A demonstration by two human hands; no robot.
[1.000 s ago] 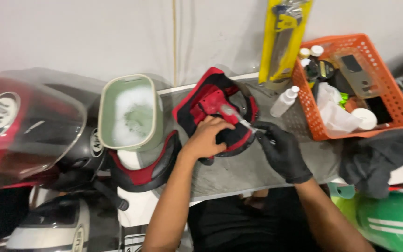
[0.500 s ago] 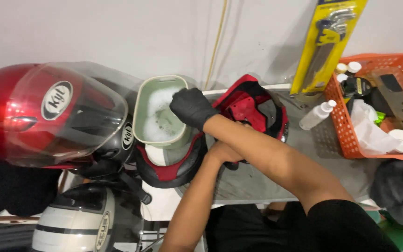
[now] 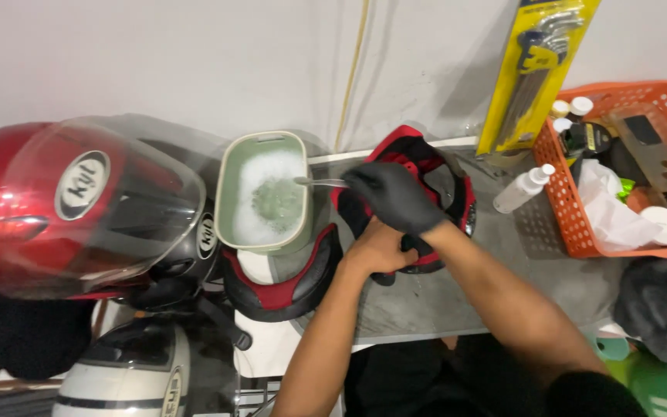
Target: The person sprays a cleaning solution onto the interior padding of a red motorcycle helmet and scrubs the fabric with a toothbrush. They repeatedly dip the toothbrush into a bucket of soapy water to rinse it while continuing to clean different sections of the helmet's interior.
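A thin brush [image 3: 319,183] sticks out over the green tub [image 3: 265,193], and its tip is down in the white foamy water. The right hand [image 3: 391,197], in a black glove, has its fingers pinched tight around the handle of the brush, just beside the tub's right wall. The bare left hand [image 3: 378,249] is right under it, pressed down on a red and black helmet pad [image 3: 418,158] that lies on the grey table [image 3: 457,297]; its fingers are curled on the pad, but I cannot tell how tight they grip. Another red and black pad [image 3: 287,282] curves under the tub. To the left sits a big red helmet [image 3: 32,201] with a clear visor, and a white helmet [image 3: 121,378] is below it. On the right is a small spray bottle [image 3: 524,188], then an orange basket [image 3: 577,224] full of little things. A yellow pack of metal keys [image 3: 530,73] leans on the wall above
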